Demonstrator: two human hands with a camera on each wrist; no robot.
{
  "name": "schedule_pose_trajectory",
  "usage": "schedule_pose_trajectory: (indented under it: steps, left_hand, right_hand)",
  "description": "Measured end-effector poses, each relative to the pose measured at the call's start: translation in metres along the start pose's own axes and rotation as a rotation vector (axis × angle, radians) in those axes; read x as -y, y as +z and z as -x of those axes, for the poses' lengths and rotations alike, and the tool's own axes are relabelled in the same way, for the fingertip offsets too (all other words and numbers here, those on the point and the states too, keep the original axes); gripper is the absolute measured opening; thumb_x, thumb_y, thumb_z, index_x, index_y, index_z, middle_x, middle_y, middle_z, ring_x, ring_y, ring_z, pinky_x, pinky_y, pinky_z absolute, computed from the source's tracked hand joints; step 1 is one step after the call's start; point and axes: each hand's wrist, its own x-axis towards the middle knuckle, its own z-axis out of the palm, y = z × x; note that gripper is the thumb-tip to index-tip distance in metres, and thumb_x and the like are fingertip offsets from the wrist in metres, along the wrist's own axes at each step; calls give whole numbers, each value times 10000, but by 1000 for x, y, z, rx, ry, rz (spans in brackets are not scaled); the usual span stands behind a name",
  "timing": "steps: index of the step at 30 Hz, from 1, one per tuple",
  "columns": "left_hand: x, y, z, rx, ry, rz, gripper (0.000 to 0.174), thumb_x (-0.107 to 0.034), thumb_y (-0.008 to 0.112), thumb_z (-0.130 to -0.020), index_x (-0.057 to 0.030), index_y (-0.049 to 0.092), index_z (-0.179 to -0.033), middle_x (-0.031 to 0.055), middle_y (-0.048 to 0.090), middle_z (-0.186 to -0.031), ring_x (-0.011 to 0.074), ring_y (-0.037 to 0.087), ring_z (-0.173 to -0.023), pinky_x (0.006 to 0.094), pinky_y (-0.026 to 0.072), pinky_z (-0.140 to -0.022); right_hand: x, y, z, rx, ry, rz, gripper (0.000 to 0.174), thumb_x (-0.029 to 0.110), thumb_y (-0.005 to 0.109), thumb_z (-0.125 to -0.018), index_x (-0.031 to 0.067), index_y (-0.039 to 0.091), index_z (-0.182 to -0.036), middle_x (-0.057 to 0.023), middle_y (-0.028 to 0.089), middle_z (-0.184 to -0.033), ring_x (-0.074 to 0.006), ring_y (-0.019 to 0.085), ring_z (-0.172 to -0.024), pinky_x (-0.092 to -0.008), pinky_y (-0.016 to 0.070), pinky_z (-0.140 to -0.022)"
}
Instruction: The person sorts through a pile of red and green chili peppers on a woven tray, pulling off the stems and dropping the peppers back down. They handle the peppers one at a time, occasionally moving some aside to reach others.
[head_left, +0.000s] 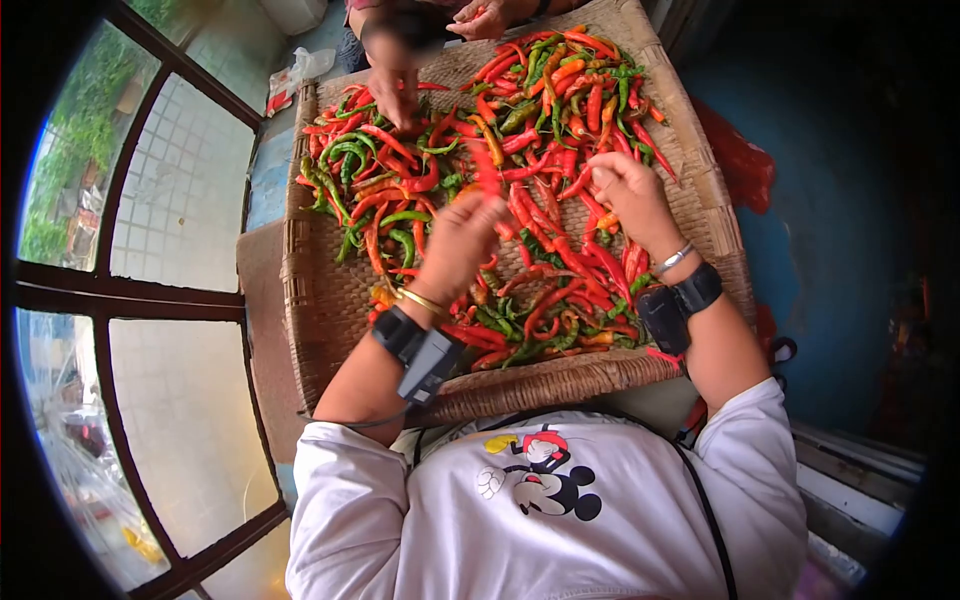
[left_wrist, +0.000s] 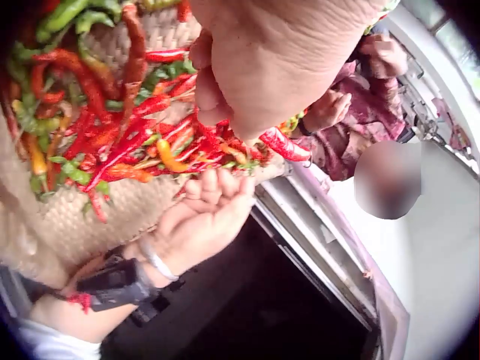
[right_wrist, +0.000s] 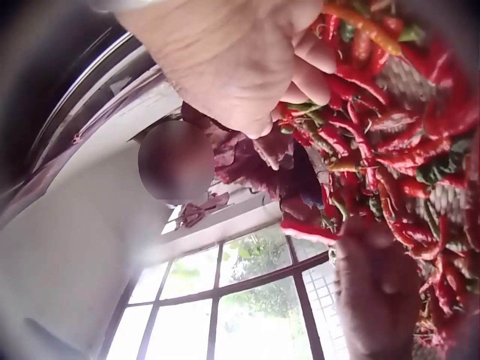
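Observation:
My left hand (head_left: 462, 245) pinches a red chili pepper (head_left: 485, 172) above the middle of the pile. The pepper (left_wrist: 285, 145) juts out past the fingertips in the left wrist view, and the right wrist view shows its tip (right_wrist: 307, 231) beside the thumb. My right hand (head_left: 635, 200) hovers over the pile's right side, fingers loosely curled. Seen from the left wrist, that hand (left_wrist: 210, 214) has its palm turned up and nothing shows in it. Below both hands lie red, green and orange chili peppers (head_left: 540, 220) on a woven tray (head_left: 310, 350).
Across the tray, another person's hand (head_left: 395, 95) reaches into the peppers, while their other hand (head_left: 480, 18) holds something red. Windows (head_left: 180, 200) stand to the left. A red bag (head_left: 735, 160) lies beyond the tray's right edge. A plastic bag (head_left: 312, 65) sits at the far left corner.

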Motion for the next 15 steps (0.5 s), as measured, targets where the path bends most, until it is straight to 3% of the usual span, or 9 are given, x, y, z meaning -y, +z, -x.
schedule_pose_trajectory:
  steps: [1,2,3,6,8,10,15]
  left_hand:
    - [-4,-6,-6,-98,87,200,245,-221,507,-884,-50,533,-1058,4,589,-840,50,494,-539,176,409,-475]
    - [-9,-10,-10,-200,174,400,297,-225,503,-887,-43,497,-1121,13,579,-916,62,518,-569,188,429,-495]
    - [-19,-11,-8,-322,165,436,387,-221,499,-889,-39,400,-1216,14,511,-1029,88,557,-657,209,458,-552]
    - [-12,-21,-10,-430,220,335,399,-169,508,-880,-39,367,-1229,26,478,-1066,111,574,-712,219,461,-586]
    - [0,-13,-5,-417,192,250,356,-144,517,-869,-48,413,-1196,26,507,-1033,106,573,-705,212,452,-581]
    - [8,-5,0,-232,16,233,202,-133,527,-861,-61,548,-1049,2,590,-910,83,568,-684,199,435,-571]
    - [17,20,9,-30,-99,90,174,-138,541,-860,-61,571,-1013,-14,610,-853,63,550,-667,195,426,-573]
  right_hand:
    - [-10,3,1,-3,1,3,204,195,537,-840,35,571,-963,-41,583,-768,-132,578,-649,-274,475,-599]
    - [-15,7,1,38,-176,267,175,178,552,-815,57,573,-940,-58,579,-781,-179,578,-685,-309,471,-614]
    - [-19,12,1,80,-355,530,152,161,567,-789,79,576,-916,-75,575,-795,-226,577,-720,-344,466,-630]
    - [-21,30,3,232,-361,728,129,142,583,-752,108,569,-876,-96,548,-822,-289,542,-804,-388,444,-681]
    - [-20,37,6,273,-411,790,123,142,587,-751,97,558,-862,-92,520,-793,-276,533,-829,-382,437,-697]
    - [-25,45,7,230,-427,843,124,145,594,-746,84,558,-849,-105,516,-781,-286,529,-831,-383,435,-712]
    - [-25,51,8,142,-257,768,85,124,606,-727,67,587,-787,-115,543,-803,-289,534,-822,-401,436,-701]
